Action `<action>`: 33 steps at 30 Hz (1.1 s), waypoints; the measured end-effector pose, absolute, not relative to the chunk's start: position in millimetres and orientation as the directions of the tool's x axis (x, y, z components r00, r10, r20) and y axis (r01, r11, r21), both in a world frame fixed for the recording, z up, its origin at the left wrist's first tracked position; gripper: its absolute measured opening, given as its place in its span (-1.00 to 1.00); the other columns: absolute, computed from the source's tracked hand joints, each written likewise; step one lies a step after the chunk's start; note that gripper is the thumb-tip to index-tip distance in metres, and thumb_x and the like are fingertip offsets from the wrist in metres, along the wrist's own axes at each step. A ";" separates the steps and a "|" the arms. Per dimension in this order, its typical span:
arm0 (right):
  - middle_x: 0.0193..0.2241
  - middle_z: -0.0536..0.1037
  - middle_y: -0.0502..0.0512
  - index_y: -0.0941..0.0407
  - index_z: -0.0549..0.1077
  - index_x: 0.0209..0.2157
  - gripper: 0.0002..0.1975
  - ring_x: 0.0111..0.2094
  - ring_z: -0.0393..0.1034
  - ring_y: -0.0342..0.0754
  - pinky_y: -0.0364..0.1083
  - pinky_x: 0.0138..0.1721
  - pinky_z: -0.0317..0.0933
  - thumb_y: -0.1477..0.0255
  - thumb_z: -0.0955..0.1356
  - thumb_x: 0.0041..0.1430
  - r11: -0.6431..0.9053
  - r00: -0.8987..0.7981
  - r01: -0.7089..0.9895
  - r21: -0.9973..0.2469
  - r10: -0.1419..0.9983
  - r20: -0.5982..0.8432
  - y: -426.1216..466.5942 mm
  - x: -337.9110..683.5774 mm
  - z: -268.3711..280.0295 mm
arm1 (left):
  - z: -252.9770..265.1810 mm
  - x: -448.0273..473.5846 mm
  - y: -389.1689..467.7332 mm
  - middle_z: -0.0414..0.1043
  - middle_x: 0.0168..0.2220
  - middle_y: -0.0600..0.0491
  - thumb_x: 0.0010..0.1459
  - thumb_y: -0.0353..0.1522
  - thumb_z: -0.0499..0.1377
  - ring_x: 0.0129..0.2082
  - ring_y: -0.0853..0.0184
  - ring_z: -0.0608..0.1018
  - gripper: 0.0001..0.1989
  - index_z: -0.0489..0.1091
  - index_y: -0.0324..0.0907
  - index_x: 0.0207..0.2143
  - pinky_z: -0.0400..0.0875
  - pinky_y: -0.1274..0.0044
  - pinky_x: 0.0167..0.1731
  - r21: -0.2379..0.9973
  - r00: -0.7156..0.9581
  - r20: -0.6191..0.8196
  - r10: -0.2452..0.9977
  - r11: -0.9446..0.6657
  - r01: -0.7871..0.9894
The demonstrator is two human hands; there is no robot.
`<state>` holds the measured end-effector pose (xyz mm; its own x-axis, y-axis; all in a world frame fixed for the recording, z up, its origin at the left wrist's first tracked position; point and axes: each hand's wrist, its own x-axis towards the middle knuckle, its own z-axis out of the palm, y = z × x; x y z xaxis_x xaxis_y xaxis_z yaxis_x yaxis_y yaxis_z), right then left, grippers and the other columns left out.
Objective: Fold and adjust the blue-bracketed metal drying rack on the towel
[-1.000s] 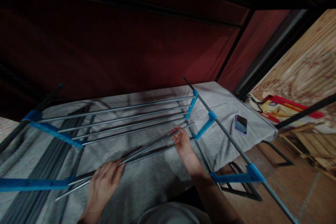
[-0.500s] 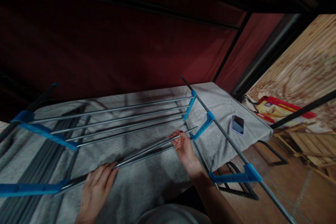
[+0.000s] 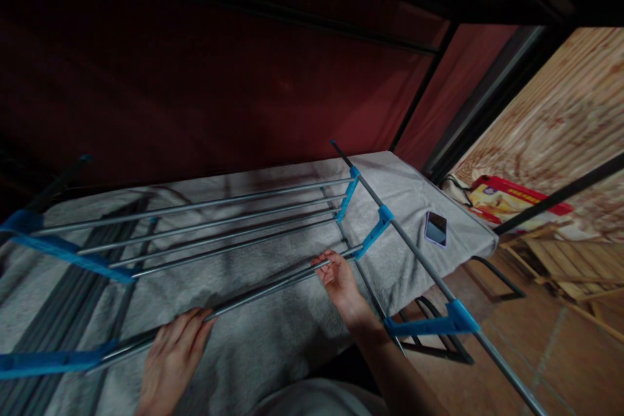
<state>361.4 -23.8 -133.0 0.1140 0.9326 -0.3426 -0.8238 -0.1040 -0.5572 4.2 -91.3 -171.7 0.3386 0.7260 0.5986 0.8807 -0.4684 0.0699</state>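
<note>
A rack of grey metal tubes joined by blue plastic brackets stands over a grey blanket (image 3: pixel 414 175). My left hand (image 3: pixel 175 354) is wrapped over a metal tube (image 3: pixel 263 290) near the left front bracket (image 3: pixel 53 361). Farther along the same tube, my right hand (image 3: pixel 338 281) pinches it from below with the fingertips. The tube's right end meets or overlaps the right middle bracket (image 3: pixel 374 232); whether it is seated there I cannot tell. A second tube lies close alongside, partly hidden. Behind, several crossbars (image 3: pixel 234 227) run between the left rear bracket (image 3: pixel 73 250) and the right side.
Several loose tubes (image 3: pixel 63 296) lie at the left on the blanket. A phone (image 3: pixel 435 229) rests right of the rack. Beyond the blanket's right edge are a red and yellow box (image 3: pixel 511 198) and a wooden slatted piece (image 3: pixel 565 263). A dark red panel (image 3: pixel 244 91) rises behind.
The tube's right end has come down and right from above the crossbar to the right middle bracket. It now lies nearly in line with the tube beside it. Both hands keep hold.
</note>
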 end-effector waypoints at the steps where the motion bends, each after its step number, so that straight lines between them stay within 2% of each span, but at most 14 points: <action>1: -0.54 0.53 -0.12 0.01 0.41 -0.45 -0.81 -0.42 0.47 -0.10 -0.08 -0.22 0.39 0.51 0.45 -0.14 -0.113 0.113 -0.832 -0.542 0.924 -0.366 -23.6 361.8 -133.2 | -171.5 4.6 -91.2 0.63 -0.19 0.03 0.39 -0.27 -0.02 -0.19 0.12 0.63 -0.74 0.45 -0.01 -0.07 0.42 0.34 -0.20 0.075 0.333 0.605 0.723 -0.469 0.880; 4: -0.55 0.53 -0.11 0.02 0.42 -0.46 -0.83 -0.43 0.47 -0.09 -0.07 -0.22 0.39 0.52 0.44 -0.13 -0.141 0.102 -0.856 -0.497 0.897 -0.430 -23.1 362.4 -131.8 | -170.0 5.9 -90.8 0.63 -0.20 0.06 0.38 -0.25 0.02 -0.22 0.14 0.64 -0.76 0.46 0.01 -0.06 0.42 0.35 -0.21 0.105 0.297 0.626 0.721 -0.456 0.884; 12: -0.54 0.54 -0.09 0.03 0.43 -0.46 -0.84 -0.42 0.48 -0.10 -0.08 -0.19 0.39 0.53 0.44 -0.14 -0.145 0.092 -0.860 -0.489 0.899 -0.428 -25.1 363.2 -133.3 | -162.8 7.1 -92.0 0.64 -0.19 0.10 0.34 -0.31 0.00 -0.21 0.14 0.66 -0.75 0.44 0.09 -0.07 0.43 0.33 -0.22 0.085 0.316 0.611 0.725 -0.457 0.885; 19: -0.53 0.53 -0.10 0.03 0.44 -0.47 -0.83 -0.42 0.48 -0.11 -0.09 -0.18 0.41 0.55 0.43 -0.14 -0.144 0.092 -0.854 -0.500 0.904 -0.417 -24.9 366.3 -136.1 | -157.3 9.9 -92.0 0.64 -0.18 0.08 0.39 -0.34 -0.03 -0.19 0.15 0.64 -0.74 0.46 0.04 -0.08 0.40 0.32 -0.20 0.043 0.361 0.626 0.692 -0.492 0.869; 23: -0.51 0.56 -0.07 0.05 0.47 -0.47 -0.86 -0.40 0.50 -0.11 -0.10 -0.19 0.41 0.56 0.43 -0.12 -0.168 0.072 -0.855 -0.491 0.899 -0.433 -25.3 369.0 -134.6 | -158.5 9.6 -90.7 0.63 -0.20 0.04 0.42 -0.29 0.00 -0.21 0.16 0.62 -0.74 0.48 -0.01 -0.06 0.39 0.34 -0.16 0.065 0.311 0.643 0.700 -0.454 0.888; 28: -0.43 0.62 -0.03 0.06 0.54 -0.40 -0.89 -0.32 0.54 -0.09 -0.10 -0.18 0.44 0.51 0.47 -0.04 -0.285 -0.014 -0.802 -0.525 0.888 -0.460 -34.3 376.5 -134.5 | -143.3 23.9 -99.8 0.62 -0.19 -0.02 0.43 -0.28 0.09 -0.17 0.20 0.61 -0.78 0.52 -0.10 -0.05 0.41 0.38 -0.09 0.151 0.210 0.660 0.721 -0.402 0.903; 33: -0.30 0.67 0.05 0.08 0.59 -0.33 -0.82 -0.19 0.58 -0.03 0.01 -0.05 0.50 0.46 0.52 -0.06 -0.409 -0.122 -0.724 -0.556 0.869 -0.480 -35.9 378.7 -137.5 | -126.1 35.0 -104.7 0.60 -0.16 -0.03 0.44 -0.32 0.11 -0.16 0.22 0.58 -0.79 0.53 -0.14 -0.07 0.43 0.37 -0.08 0.217 0.138 0.589 0.796 -0.320 0.922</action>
<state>378.7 -35.9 -137.5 -0.1222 0.8686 -0.4802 -0.7240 -0.4089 -0.5555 35.0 -104.7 -126.1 0.1382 0.7964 0.5887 0.9220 -0.3205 0.2171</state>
